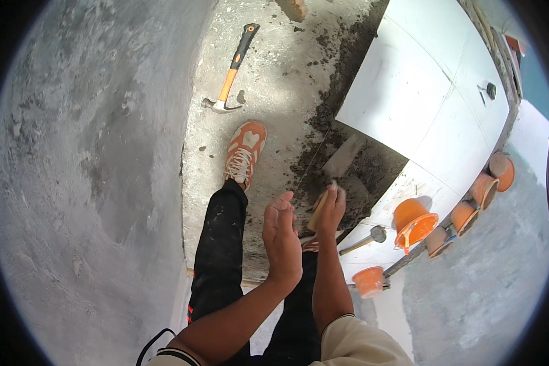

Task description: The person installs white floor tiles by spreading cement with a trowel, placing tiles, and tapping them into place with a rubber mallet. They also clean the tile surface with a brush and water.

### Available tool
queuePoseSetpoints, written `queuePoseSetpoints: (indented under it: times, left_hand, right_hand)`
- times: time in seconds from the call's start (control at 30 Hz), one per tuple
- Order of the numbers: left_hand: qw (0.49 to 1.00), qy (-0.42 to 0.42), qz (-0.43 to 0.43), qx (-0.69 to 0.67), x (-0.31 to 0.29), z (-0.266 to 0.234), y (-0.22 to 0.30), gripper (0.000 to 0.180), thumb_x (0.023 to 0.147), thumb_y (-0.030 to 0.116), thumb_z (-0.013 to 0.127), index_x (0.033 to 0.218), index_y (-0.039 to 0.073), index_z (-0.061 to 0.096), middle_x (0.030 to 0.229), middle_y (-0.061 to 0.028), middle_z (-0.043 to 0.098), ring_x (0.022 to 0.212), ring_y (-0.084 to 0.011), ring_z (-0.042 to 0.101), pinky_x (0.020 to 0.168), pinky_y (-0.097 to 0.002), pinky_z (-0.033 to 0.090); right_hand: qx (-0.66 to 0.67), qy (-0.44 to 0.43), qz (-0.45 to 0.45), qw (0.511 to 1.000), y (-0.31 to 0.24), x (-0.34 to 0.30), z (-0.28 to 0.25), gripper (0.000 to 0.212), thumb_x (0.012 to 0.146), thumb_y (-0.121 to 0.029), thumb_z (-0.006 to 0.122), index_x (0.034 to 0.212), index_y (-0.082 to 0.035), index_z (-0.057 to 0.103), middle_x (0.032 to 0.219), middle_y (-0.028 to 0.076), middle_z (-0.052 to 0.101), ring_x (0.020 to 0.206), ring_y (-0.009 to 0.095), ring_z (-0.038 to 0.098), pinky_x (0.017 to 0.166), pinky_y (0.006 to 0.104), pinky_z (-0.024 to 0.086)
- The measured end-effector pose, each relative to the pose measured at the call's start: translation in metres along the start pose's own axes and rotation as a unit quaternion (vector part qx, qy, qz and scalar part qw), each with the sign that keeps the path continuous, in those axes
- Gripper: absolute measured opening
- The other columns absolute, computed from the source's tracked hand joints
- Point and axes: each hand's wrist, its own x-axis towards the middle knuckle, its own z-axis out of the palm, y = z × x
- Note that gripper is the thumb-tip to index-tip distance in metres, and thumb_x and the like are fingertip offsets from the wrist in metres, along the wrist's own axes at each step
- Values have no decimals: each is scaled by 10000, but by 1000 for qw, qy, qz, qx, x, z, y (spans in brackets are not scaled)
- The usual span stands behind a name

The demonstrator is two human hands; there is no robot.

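My right hand is closed around the tan wooden handle of what looks like a trowel. Its blade is blurred against the dark mortar and hard to make out. Beside it on the left, my left hand is held up with its fingers stretched and nothing in it. Both hands are over a bed of dark, crumbly mortar that fills a gap next to the white floor tiles. A thin string line crosses the mortar.
A claw hammer lies on the rough concrete floor ahead of my shoe. On the right are a mallet, an orange bucket, an orange pot and several more pots along the wall. A grey wall rises at left.
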Motion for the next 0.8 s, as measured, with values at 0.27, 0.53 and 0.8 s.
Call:
queuePoseSetpoints:
  times: [0.27, 0.53, 0.8]
  left_hand:
    - [999, -2, -19, -37, 5, -5, 13, 428, 1100, 416, 507, 1387, 116, 611, 1084, 45, 514, 944, -60, 445, 802, -249, 380]
    - [999, 4, -26, -41, 9, -4, 33, 409, 1108, 412, 499, 1376, 127, 618, 1063, 50, 521, 941, -61, 448, 834, -261, 374]
    - [999, 8, -31, -33, 14, -3, 45, 401, 1116, 385, 492, 1389, 118, 615, 1061, 55, 526, 947, -55, 460, 810, -246, 381]
  right_hand:
    - [115, -22, -93, 989, -145, 190, 79, 310, 1066, -357, 581, 992, -58, 545, 694, 48, 551, 532, 150, 569, 461, 316, 460]
    - [89, -23, -79, 993, -195, 256, 139, 279, 1064, -288, 554, 1041, -10, 553, 789, 102, 586, 546, 197, 582, 470, 368, 494]
    - [32, -4, -109, 994, -211, 268, 157, 315, 1051, -278, 607, 1068, 29, 538, 763, 118, 601, 595, 232, 655, 481, 391, 528]
